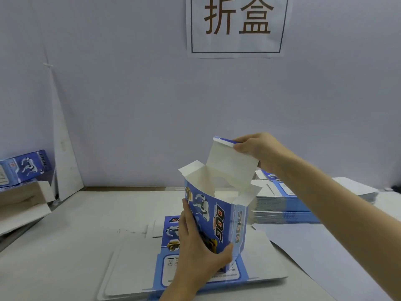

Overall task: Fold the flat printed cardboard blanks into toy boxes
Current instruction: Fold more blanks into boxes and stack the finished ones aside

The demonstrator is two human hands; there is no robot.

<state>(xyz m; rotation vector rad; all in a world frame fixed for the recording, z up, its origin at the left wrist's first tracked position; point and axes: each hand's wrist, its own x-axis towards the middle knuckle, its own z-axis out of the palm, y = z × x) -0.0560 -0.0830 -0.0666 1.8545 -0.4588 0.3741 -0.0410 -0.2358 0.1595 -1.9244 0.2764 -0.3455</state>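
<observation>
Both hands work on one half-made box [217, 213], held upright over a flat blank [171, 235] on the table [65, 235]. The left hand [201, 242] grips its lower body, thumb at the corner, probably to keep the tube square. The right hand [253, 148] pinches the creased edge of the raised lid flap [232, 168], seemingly ready to tuck it in. Further back, a stack of blanks [282, 205] lies within the right hand's reach, and a finished box [26, 166] lies set aside at far left.

Two boxes [213, 216] [28, 165] (one half-folded), two hands [199, 242] [258, 148], one sign [237, 44].
</observation>
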